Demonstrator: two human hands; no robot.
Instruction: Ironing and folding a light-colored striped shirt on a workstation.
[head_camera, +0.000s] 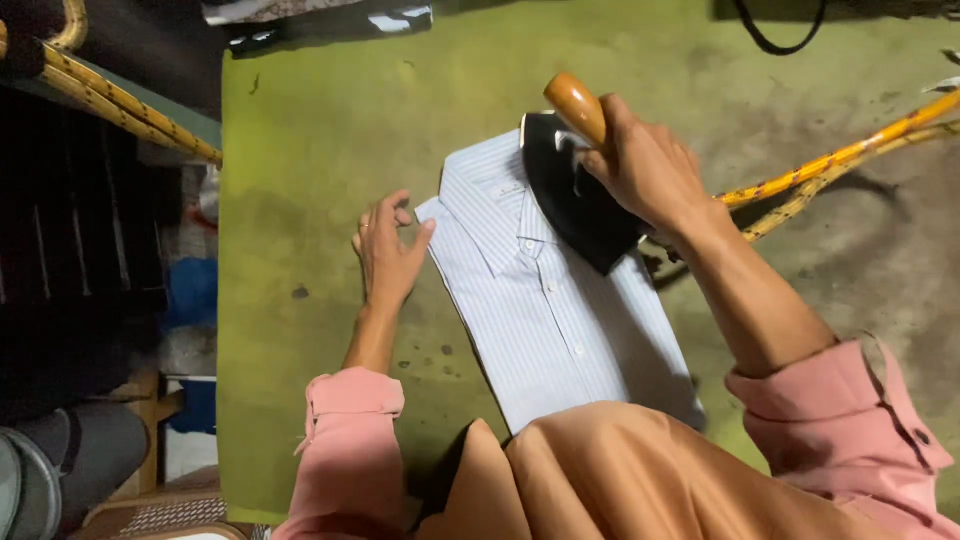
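Fingers (605, 140) of right hand (645, 170) wrapped tight round the wooden handle (575, 105) of a black iron (575, 195); iron sits on the collar end of a folded pale striped shirt (560, 310). Left hand (385, 255) loose, fingers part curled, holding nothing, tips touching the shirt's left edge on the green surface (300, 180). Iron looks heavy, rigid, likely hot: handle is the only safe hold. Shirt is light, soft, probably slides and creases easily; pin it flat at an edge. Right wrist bent down, forearm angled in from lower right. Yellow cord (850, 155) trails off right.
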